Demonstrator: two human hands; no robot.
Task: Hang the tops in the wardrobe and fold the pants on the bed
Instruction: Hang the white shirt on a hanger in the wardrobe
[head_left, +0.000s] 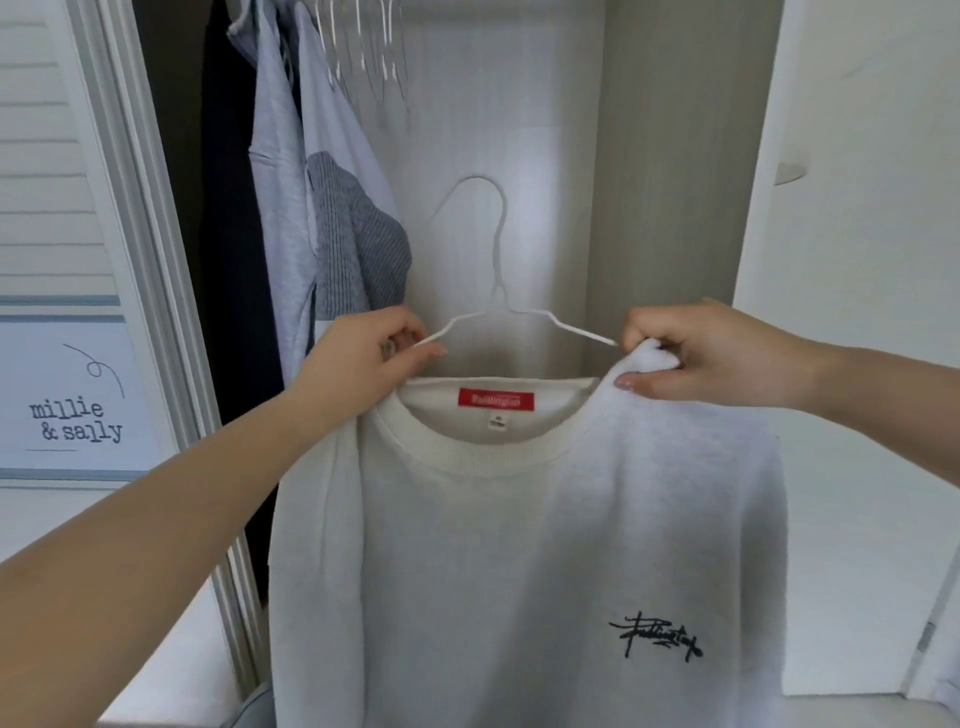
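1. Sweatshirt (545, 545), pale and soft, is held up in front of the open wardrobe (519, 104), partly threaded on a white wire hanger (498, 249).
2. The left hand (358, 353) is clenched around the hanger's left arm and the shoulder fabric.
3. The right hand (696, 358) is pinched on bunched fabric at the right shoulder, beside the hanger's right tip.
4. The fabric is judged light and floppy; it is best gripped at the shoulders, the thin hanger at its neck.
5. Hung clothes (311, 208) are seen at the left.
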